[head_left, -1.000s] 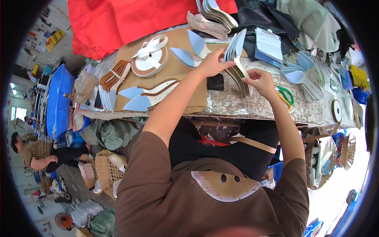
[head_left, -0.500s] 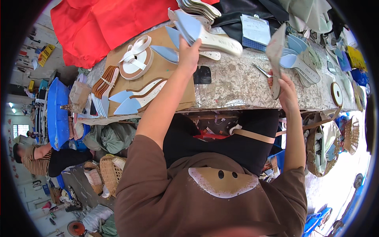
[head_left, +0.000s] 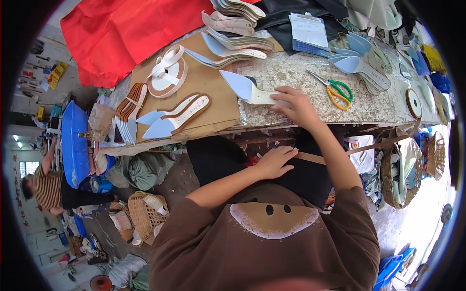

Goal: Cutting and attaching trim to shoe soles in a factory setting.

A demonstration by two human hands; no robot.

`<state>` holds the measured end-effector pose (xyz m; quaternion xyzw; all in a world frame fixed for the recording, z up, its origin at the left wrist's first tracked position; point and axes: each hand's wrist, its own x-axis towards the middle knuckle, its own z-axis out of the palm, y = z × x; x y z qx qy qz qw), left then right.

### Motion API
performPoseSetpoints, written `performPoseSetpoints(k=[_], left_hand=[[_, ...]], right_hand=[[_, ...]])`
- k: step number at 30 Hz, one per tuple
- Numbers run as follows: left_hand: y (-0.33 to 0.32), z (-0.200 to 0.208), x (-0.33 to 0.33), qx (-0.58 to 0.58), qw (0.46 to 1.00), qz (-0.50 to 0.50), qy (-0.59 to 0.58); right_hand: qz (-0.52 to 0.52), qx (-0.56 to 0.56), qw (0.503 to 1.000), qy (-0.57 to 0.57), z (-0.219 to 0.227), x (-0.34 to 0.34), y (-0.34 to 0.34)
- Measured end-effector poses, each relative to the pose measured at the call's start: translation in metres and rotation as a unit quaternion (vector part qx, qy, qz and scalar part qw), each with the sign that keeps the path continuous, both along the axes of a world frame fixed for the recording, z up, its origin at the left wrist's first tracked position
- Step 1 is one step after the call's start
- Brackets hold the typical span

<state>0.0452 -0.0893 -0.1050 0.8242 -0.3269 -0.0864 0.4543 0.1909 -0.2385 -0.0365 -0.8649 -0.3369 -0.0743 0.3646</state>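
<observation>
On the table's front part lies a shoe insole (head_left: pixel 256 95) with a pale blue toe and whitish heel; more layers may be under it. My right hand (head_left: pixel 297 107) is closed over its heel end, thumb hidden. Over my lap, my left hand (head_left: pixel 274 163) has its fingers stretched out and thumb apart, at the end of a tan strip (head_left: pixel 313 158). The strip runs right across my thigh toward a roll (head_left: pixel 413 103) at the table's right. Scissors (head_left: pixel 338 93) with green and orange handles lie right of my right hand.
Brown-edged insoles (head_left: pixel 180 116) and a banded bundle (head_left: pixel 131 111) lie on brown card left, by a white ribbon roll (head_left: pixel 167 77). Insole stacks (head_left: pixel 238 46) stand farther back, others (head_left: pixel 361 70) at right. A clipboard (head_left: pixel 309 33) lies behind. Another person (head_left: pixel 46 186) is far left.
My left hand has let go of its insoles, now stacked at the back, and come down to my lap. My right hand has moved left onto an insole; the scissors now lie on the table.
</observation>
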Motion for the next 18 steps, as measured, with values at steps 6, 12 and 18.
performPoseSetpoints(k=[6, 12, 18], left_hand=[[0.003, -0.038, -0.003, 0.111, 0.993, -0.036, 0.029], [0.029, -0.02, 0.002, 0.008, 0.99, 0.055, 0.126], [0.078, 0.003, 0.016, 0.018, 0.98, 0.076, 0.183]], right_hand=[[-0.007, 0.044, 0.996, -0.081, 0.025, -0.048, 0.019], [0.051, -0.107, 0.973, 0.2, -0.006, -0.113, -0.033], [-0.045, -0.297, 0.954, -0.002, -0.048, -0.127, -0.088]])
